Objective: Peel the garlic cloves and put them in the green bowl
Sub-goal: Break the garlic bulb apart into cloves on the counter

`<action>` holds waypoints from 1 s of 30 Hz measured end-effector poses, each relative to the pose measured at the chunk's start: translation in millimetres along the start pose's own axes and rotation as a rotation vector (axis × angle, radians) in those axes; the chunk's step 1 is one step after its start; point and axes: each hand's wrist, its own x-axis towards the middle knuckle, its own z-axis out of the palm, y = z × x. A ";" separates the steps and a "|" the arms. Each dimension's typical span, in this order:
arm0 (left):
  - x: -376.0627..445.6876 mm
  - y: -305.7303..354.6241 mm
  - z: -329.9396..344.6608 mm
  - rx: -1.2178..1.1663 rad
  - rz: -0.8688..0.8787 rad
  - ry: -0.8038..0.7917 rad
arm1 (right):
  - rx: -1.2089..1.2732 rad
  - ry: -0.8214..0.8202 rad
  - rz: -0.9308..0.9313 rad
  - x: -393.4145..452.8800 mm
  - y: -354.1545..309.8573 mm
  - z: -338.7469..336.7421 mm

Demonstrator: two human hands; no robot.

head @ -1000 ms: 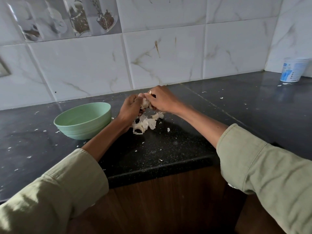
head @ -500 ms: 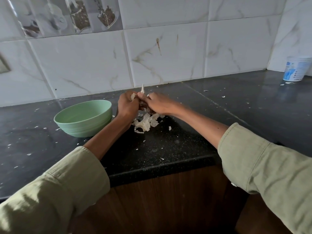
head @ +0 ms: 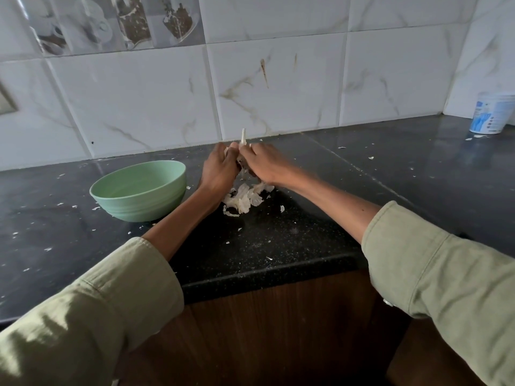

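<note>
Garlic clove, pale, a papery strip of skin standing up from it, held above the desk between my left hand and right hand, both grips pinched on it. Best peeled over the skin pile, beside the green bowl.

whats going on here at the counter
A person is peeling garlic over a black counter. Both the left hand and the right hand grip it, with a strip of skin sticking up between the fingertips. A pile of peels lies on the counter just below the hands. The green bowl sits to the left of the hands; no cloves show in the part of its inside that is visible. A white tub stands far right.
</note>
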 end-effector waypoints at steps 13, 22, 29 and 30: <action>-3.2 6.0 -5.2 -0.263 -0.082 0.028 | -0.049 0.019 -0.125 1.7 1.2 1.2; -2.7 3.7 -6.2 -0.310 -0.063 0.024 | 0.106 -0.241 0.026 8.8 4.5 -21.6; -2.9 1.9 -7.0 -0.153 -0.060 -0.005 | -0.163 -0.347 -0.150 11.5 13.4 -30.5; -2.2 0.2 -6.7 -0.123 -0.053 -0.008 | -0.160 -0.341 -0.151 13.2 15.2 -31.4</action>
